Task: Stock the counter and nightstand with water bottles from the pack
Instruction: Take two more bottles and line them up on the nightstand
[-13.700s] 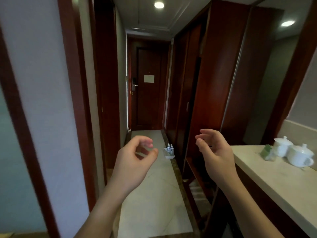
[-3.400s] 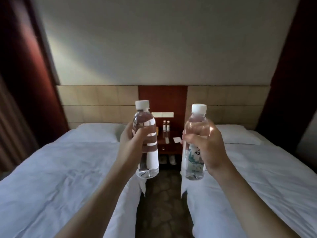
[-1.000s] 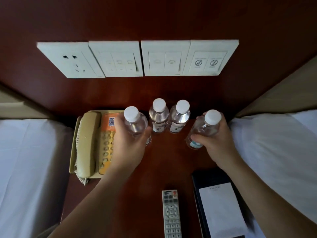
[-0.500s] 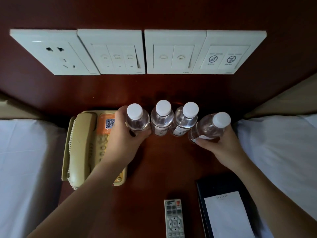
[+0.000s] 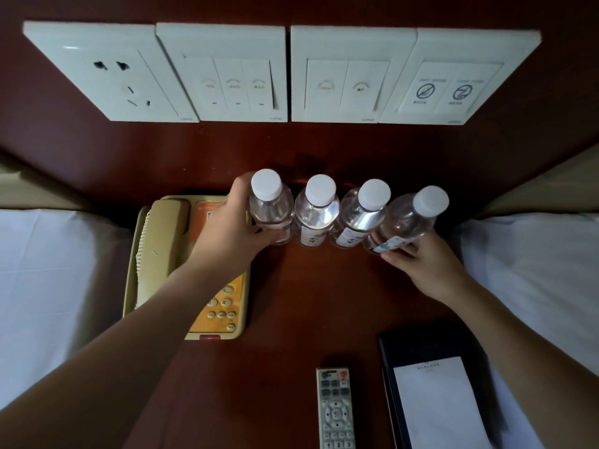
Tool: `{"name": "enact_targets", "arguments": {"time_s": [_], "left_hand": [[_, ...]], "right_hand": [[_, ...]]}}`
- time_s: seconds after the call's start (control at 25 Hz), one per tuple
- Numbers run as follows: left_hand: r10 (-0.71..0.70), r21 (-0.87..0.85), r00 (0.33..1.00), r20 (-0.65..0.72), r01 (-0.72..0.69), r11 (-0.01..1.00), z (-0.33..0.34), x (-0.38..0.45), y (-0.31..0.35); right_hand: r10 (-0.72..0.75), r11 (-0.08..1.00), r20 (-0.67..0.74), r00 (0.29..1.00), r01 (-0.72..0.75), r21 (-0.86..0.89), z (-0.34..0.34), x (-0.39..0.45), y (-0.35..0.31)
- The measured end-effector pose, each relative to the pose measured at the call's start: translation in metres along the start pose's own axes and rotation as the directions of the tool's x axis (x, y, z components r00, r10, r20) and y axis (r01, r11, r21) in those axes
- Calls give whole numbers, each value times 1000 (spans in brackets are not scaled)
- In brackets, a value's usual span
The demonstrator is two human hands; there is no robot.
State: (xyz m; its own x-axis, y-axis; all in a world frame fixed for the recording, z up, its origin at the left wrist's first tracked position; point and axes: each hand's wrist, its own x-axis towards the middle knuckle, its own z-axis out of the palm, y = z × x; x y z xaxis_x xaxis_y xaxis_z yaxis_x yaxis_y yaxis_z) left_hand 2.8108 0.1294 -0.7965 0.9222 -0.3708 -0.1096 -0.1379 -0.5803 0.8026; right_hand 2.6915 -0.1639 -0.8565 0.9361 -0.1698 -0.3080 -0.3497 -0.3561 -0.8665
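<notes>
Several clear water bottles with white caps stand in a row at the back of the dark wood nightstand [image 5: 291,303]. My left hand [image 5: 233,234] is wrapped around the leftmost bottle [image 5: 269,205]. My right hand [image 5: 421,260] grips the base of the rightmost bottle [image 5: 408,222], which leans to the right. Between them stand two labelled bottles [image 5: 316,212], [image 5: 361,215], touching each other and the outer ones. The water pack is not in view.
A beige and orange telephone [image 5: 168,254] lies left of the bottles, under my left forearm. A remote control [image 5: 335,409] and a black folder with a white notepad [image 5: 434,400] lie near the front. White switch and socket panels [image 5: 227,72] line the back wall. White beds [image 5: 48,286] flank both sides.
Both held bottles have come down against the two standing ones, closing the row. The view has moved closer to the nightstand. My right hand has slid down to its bottle's base.
</notes>
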Motion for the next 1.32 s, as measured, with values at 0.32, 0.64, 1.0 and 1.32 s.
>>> {"name": "enact_targets", "arguments": {"time_s": [0.32,0.64,1.0,1.32], "left_hand": [[-15,-36,994,-105,11,999,13,-1,-2],[-26,12,999,-31,26,1000,9,-1,-4],[-58,176,998,29,52,983,-1,11,-5],[-97,226,978,182,54,973,-11,18,-6]], "right_hand": [[-17,1000,11,1000,18,-8,-3,10,0],[-19,1000,-88,996,18,-10,2,14,-2],[-13,1000,-156,988,13,0,8,13,-5],[-13,1000,-152,988,9,-26,8,15,-4]]}}
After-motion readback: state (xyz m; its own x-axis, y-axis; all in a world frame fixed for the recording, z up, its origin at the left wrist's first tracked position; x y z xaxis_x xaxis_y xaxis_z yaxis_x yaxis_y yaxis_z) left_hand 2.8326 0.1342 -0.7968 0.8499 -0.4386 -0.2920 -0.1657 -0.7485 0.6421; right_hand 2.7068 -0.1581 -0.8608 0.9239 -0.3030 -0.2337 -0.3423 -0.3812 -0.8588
